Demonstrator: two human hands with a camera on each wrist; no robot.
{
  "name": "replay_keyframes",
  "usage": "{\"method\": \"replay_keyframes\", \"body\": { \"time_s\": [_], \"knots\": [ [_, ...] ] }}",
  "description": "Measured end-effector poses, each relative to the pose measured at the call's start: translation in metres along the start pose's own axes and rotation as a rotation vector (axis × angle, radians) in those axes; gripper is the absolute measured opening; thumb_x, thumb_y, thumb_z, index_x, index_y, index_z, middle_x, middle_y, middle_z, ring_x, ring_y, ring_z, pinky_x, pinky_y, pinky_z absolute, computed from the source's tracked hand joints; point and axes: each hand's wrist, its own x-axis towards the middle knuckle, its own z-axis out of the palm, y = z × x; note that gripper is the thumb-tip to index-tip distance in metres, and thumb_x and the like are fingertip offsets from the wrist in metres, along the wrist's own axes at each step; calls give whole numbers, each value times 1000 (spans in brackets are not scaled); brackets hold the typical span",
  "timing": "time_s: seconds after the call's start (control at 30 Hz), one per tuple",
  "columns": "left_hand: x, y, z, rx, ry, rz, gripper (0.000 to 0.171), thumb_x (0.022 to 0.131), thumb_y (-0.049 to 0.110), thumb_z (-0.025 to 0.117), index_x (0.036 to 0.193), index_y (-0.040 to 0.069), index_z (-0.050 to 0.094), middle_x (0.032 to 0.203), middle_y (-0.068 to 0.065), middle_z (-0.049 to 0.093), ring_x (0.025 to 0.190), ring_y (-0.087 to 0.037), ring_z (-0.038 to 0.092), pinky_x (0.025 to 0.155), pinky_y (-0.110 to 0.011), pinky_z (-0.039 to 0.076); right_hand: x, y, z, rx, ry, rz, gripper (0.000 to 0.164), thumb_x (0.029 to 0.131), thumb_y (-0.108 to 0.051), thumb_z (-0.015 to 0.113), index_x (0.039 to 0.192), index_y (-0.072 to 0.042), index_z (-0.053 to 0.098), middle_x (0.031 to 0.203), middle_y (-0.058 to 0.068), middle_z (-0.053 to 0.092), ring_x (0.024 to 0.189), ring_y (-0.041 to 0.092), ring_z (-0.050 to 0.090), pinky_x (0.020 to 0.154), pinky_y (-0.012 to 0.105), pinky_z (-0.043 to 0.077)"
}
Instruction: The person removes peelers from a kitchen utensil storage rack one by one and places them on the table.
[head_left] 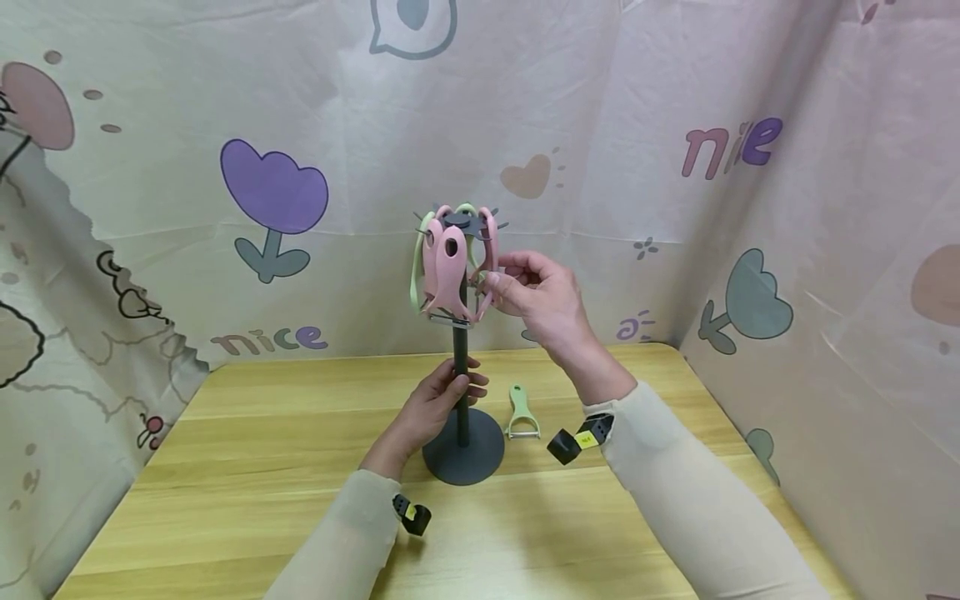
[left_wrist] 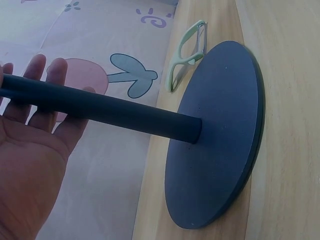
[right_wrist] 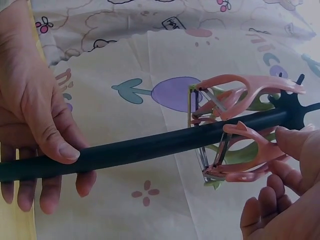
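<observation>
A dark display stand (head_left: 462, 454) with a round base stands upright on the table, hooks spreading from its top. Several pink and green peelers hang around those hooks, among them a pink peeler (head_left: 450, 267) at the front. My left hand (head_left: 431, 406) grips the pole (left_wrist: 135, 116) below them, thumb across one side and fingers behind it. At the right of the cluster, my right hand (head_left: 543, 300) pinches a pink peeler (right_wrist: 257, 145) by its handle, with thumb and index finger. A green peeler (head_left: 519, 410) lies on the table, just right of the base.
The wooden table (head_left: 262, 467) reaches back to a patterned cloth (head_left: 360, 183) that hangs behind and along both sides. A small black camera (head_left: 573, 442) sits on the right wrist and another camera (head_left: 412, 514) on the left.
</observation>
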Motion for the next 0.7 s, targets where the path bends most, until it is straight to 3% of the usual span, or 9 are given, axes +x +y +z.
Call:
{"method": "replay_keyframes", "body": {
  "time_s": [0.23,0.43,0.7],
  "knots": [
    [-1,1,0,-3,-8,19,37,113,27,48,147,13,51,137,-20,65,127,-37,67,111,-50,53,3,-2,2,77,-37,51,29,97,-18,79,123,-5,73,101,8,68,92,18,64,85,33,64],
    [0,0,0,2,-5,9,35,113,29,49,146,16,52,136,-17,66,127,-34,67,111,-48,54,3,-1,1,137,-47,76,30,99,-14,76,125,0,71,100,6,67,92,17,64,88,37,64],
    [0,-1,0,4,-4,21,36,113,29,49,145,13,52,136,-18,67,126,-34,68,110,-47,54,5,-1,-4,198,-72,113,31,100,-14,74,126,1,71,100,3,69,94,16,69,84,31,63]
  ]
}}
